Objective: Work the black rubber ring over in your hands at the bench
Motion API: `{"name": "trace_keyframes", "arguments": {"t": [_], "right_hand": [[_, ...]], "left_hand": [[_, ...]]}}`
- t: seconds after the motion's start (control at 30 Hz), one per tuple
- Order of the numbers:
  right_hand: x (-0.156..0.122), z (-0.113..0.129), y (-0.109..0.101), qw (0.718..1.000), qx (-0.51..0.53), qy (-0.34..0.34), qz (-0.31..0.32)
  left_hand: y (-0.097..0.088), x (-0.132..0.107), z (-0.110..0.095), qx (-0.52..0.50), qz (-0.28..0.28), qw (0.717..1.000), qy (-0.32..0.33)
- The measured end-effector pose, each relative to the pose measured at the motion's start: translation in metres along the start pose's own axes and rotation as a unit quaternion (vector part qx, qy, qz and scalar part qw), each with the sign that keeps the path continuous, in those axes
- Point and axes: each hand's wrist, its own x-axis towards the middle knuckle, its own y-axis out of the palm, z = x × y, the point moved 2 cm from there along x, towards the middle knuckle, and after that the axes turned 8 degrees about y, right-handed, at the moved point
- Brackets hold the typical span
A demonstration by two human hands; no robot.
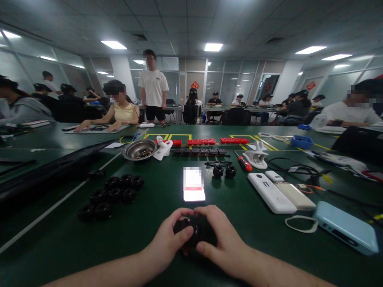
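My left hand [169, 237] and my right hand [217, 239] meet at the near edge of the green table [149, 223], both closed round a small black round part [193, 231] that is mostly hidden by my fingers. It looks like the black rubber wheels [112, 195] lying in a loose group of several to the left. Two more black wheels [224, 171] sit beyond a lit phone [194, 184], which lies flat straight ahead of my hands.
A metal bowl [140, 149] and white clip stand at back left, red [202, 141] and black part strips behind the phone. A red-handled screwdriver [243, 162], two white power banks [279, 191], a blue phone [347, 227] and cables lie right. Several people sit around the surrounding tables.
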Motion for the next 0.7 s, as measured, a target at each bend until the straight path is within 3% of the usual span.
{"name": "trace_keyframes", "arguments": {"t": [0.17, 0.4, 0.47, 0.6, 0.7], "right_hand": [[0.003, 0.002, -0.001, 1.000, -0.023, 0.003, 0.004], [-0.003, 0.017, 0.000, 0.985, -0.077, -0.153, -0.019], [-0.003, 0.014, 0.000, 0.990, -0.056, -0.129, -0.020], [0.001, 0.001, -0.001, 0.999, -0.006, -0.009, -0.032], [0.004, -0.003, 0.000, 1.000, -0.013, 0.017, -0.015]], "left_hand": [[-0.001, 0.001, -0.004, -0.001, -0.006, 1.000, -0.009], [-0.002, 0.002, -0.007, 0.015, -0.003, 0.999, -0.046], [-0.002, 0.002, -0.007, 0.003, -0.017, 0.999, -0.045], [-0.001, 0.000, -0.008, 0.009, -0.033, 0.999, -0.025], [-0.001, -0.001, -0.007, 0.021, -0.033, 0.999, -0.004]]}}
